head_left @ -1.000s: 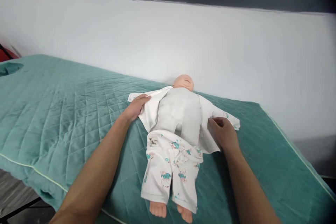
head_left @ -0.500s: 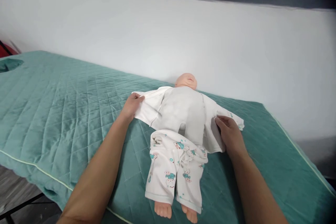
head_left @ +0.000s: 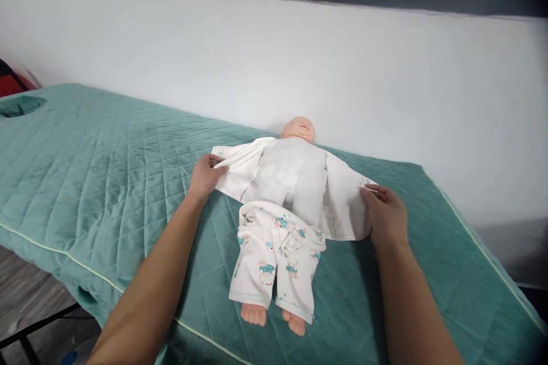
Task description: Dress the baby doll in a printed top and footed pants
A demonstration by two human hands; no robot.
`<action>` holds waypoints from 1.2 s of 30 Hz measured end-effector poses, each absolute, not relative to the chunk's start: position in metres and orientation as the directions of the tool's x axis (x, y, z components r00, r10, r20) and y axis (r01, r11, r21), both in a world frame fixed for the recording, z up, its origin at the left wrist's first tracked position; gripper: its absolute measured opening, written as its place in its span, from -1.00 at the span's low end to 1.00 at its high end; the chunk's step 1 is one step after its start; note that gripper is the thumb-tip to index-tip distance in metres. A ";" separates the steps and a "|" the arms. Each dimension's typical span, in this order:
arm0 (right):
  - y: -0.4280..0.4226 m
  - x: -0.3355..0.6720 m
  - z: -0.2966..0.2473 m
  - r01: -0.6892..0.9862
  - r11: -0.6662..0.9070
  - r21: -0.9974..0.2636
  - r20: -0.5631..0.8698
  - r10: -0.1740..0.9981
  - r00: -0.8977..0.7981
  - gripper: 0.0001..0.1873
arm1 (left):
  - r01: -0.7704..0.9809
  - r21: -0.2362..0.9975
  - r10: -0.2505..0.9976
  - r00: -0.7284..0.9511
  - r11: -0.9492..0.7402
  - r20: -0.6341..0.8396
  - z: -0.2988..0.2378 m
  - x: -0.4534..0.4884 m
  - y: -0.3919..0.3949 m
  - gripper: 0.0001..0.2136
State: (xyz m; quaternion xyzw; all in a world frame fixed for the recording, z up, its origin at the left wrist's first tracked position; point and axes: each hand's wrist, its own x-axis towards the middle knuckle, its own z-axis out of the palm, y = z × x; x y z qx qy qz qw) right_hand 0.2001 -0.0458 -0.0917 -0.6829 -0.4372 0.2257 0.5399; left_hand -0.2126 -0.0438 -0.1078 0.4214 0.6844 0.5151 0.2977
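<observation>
A baby doll (head_left: 298, 128) lies on its back, its head toward the wall and its bare feet toward me. White patterned pants (head_left: 274, 265) cover its legs. The white baby shirt (head_left: 349, 205) is spread open to both sides, baring the pale grey-white torso (head_left: 291, 168). My left hand (head_left: 206, 175) pinches the edge of the shirt's left panel. On the other side, my right hand (head_left: 385, 211) pinches the right panel's edge and holds it outward. The doll's arms are hidden by the cloth.
A green quilted cover (head_left: 120, 182) lies over the bed beneath the doll, with a hole (head_left: 21, 106) at its far left end. Behind it stands a white wall (head_left: 363, 80). A dark metal bar (head_left: 38, 322) shows below the bed at lower left.
My right hand has drawn the right shirt panel farther out, so it is spread flatter. My left hand still holds its panel. The view has shifted slightly.
</observation>
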 end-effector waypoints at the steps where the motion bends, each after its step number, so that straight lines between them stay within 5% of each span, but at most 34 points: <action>1: -0.046 0.203 -0.091 0.412 -0.059 -0.909 0.185 0.829 0.528 -0.65 | 0.273 0.958 0.876 -0.479 0.087 0.058 -0.110 -0.213 -0.046 -0.69; 7: -0.046 0.198 -0.090 0.685 -0.097 -0.722 0.295 0.852 0.432 -0.64 | 0.612 0.787 0.816 -0.492 0.077 0.303 -0.119 -0.208 -0.061 -0.75; 12: -0.064 0.165 -0.081 0.777 0.197 -0.597 0.519 0.834 0.187 -0.75 | 0.837 0.546 0.789 -0.345 0.015 0.508 -0.109 -0.186 -0.075 -0.82; 15: -0.081 0.144 -0.075 0.721 0.263 -0.641 0.373 0.928 -0.007 -0.78 | 0.835 0.527 0.864 -0.140 -0.159 0.483 -0.105 -0.173 -0.088 -0.89; 20: -0.090 0.133 -0.070 0.679 0.175 -0.713 0.118 0.984 -0.130 -0.80 | 0.657 0.698 0.948 0.083 -0.285 0.308 -0.108 -0.163 -0.104 -0.86; 28: -0.086 0.144 -0.066 0.623 0.213 -0.753 -0.029 0.934 -0.356 -0.95 | 0.698 0.576 0.903 0.283 -0.425 0.323 -0.102 -0.163 -0.108 -0.91; 36: -0.088 0.147 -0.068 0.580 0.201 -0.790 -0.095 0.893 -0.440 -0.93 | 0.696 0.596 0.916 0.280 -0.400 0.288 -0.109 -0.164 -0.104 -0.80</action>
